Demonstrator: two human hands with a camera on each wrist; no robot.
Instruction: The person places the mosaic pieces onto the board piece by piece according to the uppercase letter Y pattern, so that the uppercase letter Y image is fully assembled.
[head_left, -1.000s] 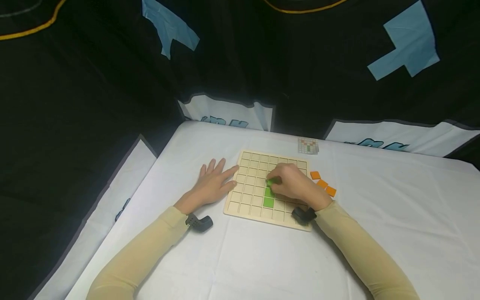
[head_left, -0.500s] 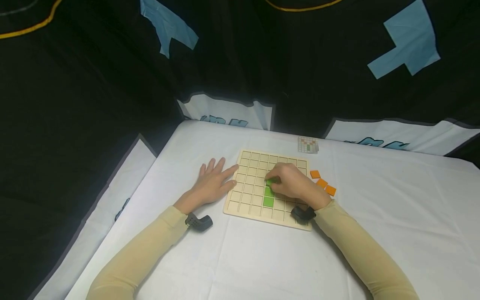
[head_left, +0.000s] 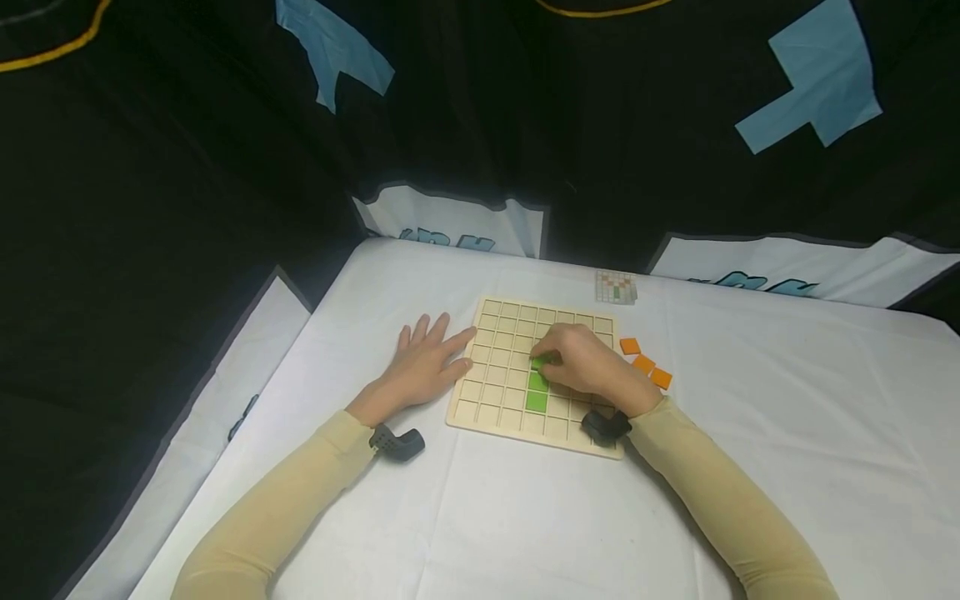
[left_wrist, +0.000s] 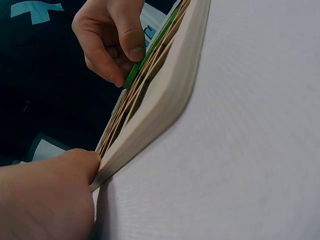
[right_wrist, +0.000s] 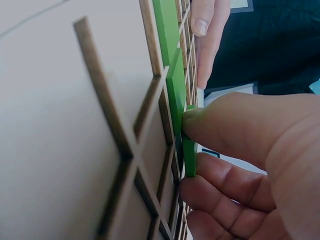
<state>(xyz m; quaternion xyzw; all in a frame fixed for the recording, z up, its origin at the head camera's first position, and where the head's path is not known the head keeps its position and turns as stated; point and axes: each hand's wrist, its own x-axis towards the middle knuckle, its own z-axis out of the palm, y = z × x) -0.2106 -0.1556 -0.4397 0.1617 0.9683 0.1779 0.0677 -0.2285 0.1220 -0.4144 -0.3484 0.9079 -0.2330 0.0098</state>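
A pale wooden grid board [head_left: 491,392] lies on the white table. Above one of its cells my right hand [head_left: 581,358] pinches a green square tile [right_wrist: 190,155] between thumb and fingers; it is partly hidden in the head view. In the right wrist view the tile is tilted, close to a neighbouring green tile [right_wrist: 175,92]. In the same column, nearer me, two green tiles sit in cells, the nearest green tile [head_left: 536,402] fully visible. My left hand [head_left: 423,367] rests palm down with spread fingers, thumb and index finger at the board's left edge.
Several orange tiles [head_left: 661,378] lie loose just right of the board. Behind it is a small patterned grid card [head_left: 617,287], apparently stacked on others. A black curtain [head_left: 465,125] hangs beyond the table's far edge. White tablecloth [head_left: 525,525] stretches toward me.
The head view has shifted very slightly. My right hand holds the green tile over nearly the same spot, with only a slight finger movement. My left hand keeps its place.
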